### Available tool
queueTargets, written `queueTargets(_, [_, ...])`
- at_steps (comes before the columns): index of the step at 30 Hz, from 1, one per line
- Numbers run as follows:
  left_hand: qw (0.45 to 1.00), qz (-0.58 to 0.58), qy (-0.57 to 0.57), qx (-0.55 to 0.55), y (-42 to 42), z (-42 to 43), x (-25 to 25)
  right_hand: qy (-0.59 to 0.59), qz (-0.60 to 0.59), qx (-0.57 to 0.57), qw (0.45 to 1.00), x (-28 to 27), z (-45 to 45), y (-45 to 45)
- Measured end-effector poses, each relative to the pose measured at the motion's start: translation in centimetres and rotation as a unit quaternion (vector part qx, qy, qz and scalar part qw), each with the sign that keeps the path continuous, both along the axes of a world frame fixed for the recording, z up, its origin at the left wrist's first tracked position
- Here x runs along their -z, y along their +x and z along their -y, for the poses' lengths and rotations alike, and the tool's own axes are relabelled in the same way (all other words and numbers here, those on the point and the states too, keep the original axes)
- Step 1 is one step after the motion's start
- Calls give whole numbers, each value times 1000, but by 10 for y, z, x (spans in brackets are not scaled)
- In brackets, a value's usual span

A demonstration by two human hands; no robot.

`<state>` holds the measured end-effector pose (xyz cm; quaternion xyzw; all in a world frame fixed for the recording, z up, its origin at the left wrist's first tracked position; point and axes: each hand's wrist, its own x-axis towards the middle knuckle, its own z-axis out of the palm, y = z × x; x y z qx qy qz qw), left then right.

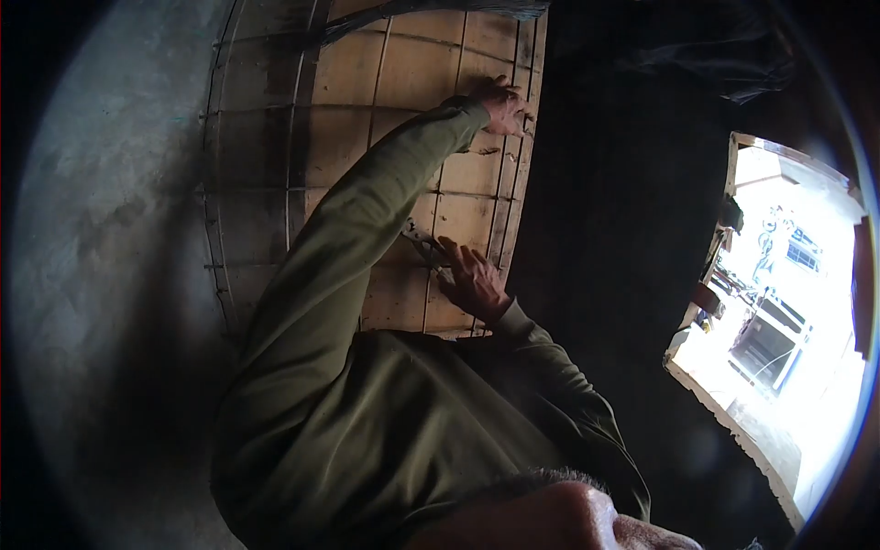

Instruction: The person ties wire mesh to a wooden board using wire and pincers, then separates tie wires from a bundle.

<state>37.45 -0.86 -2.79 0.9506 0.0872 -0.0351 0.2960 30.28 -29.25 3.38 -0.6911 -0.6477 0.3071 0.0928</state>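
Reaching up across the wooden board [339, 73], my left hand [502, 105] is at the wire grid [377, 78] near the board's right edge. Its fingers are bent in at a crossing of the wires; what they pinch is too small to tell. Lower down, my right hand [472, 282] is closed round the handles of metal pliers [422, 240]. The pliers' head points up and left, beside my left sleeve [339, 238] and over the board. Thin bars or wires cross the board in both directions.
A grey rough surface [101, 183] lies on the left. Dark sheeting [715, 55] hangs at the upper right. On the right, a bright opening [779, 321] shows objects outside, with a ragged edge. A bundle of dark strands [403, 9] crosses the board's top.
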Motion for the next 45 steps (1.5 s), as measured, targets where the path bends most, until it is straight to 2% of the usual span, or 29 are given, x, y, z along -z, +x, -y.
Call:
queueTargets(4, [999,5,-29,-13,5,-1,15,-4,21,1,1000,-3,-1,-8])
queueTargets(7, [999,17,-42,10,12,-1,31,49,-37,44,997,-2,4,-1])
queueTargets(9, [999,7,-32,0,15,-1,39,-104,-157,139,972,-9,4,13])
queueTargets(10, [999,8,-33,-2,13,-2,36,-105,-156,137,973,-21,-2,16])
queueTargets(11, [999,9,-32,1,12,-3,34,-133,-282,229,922,-36,-9,20])
queueTargets(12, [999,11,-33,7,12,-2,32,-157,-400,317,845,-51,-14,25])
queueTargets(15, [999,47,20,10,20,-1,51,-128,-404,287,859,-80,-20,79])
queueTargets(16, [998,54,17,8,19,-1,49,-126,-346,337,866,-92,-23,96])
queueTargets(18, [999,34,-23,33,12,-4,34,-119,-226,330,909,-120,-48,128])
queueTargets(19, [999,3,-24,34,9,-6,25,-116,-165,273,941,-131,-66,144])
queueTargets(21, [999,-5,-40,11,6,-4,20,-120,10,225,967,-131,-85,181])
queueTargets(22, [998,-16,-52,-4,3,-3,14,-122,14,220,968,-135,-98,187])
queueTargets(23, [998,-13,-54,-10,-1,-4,8,-122,104,106,981,-142,-113,191])
queueTargets(25, [997,-56,-56,-1,-13,-6,-15,-122,194,-13,973,-133,-132,208])
queueTargets(27, [997,-51,-51,2,-9,-5,-8,-96,323,-148,930,-106,-138,223])
queueTargets(28, [998,-48,-44,7,-8,-5,-6,-97,324,-150,929,-104,-141,223])
queueTargets(30, [998,-50,-40,-7,-12,-3,-10,-36,458,-250,853,-98,-148,215])
queueTargets(34, [999,-42,-18,-16,-16,-4,-16,-60,496,-205,842,-85,-155,202])
queueTargets(35, [999,-42,-17,-17,-17,-4,-15,-27,499,-218,839,-82,-154,202])
queueTargets(36, [999,-7,-5,-31,-17,-2,-11,7,499,-232,835,-78,-154,203])
queueTargets(40, [996,77,-12,-53,-15,2,6,26,530,-242,812,-69,-150,206])
queueTargets(43, [991,113,-26,-64,-13,2,15,20,502,-230,834,-74,-149,202])
queueTargets(45, [991,112,-43,-62,-11,2,18,-45,508,-216,833,-78,-150,197])
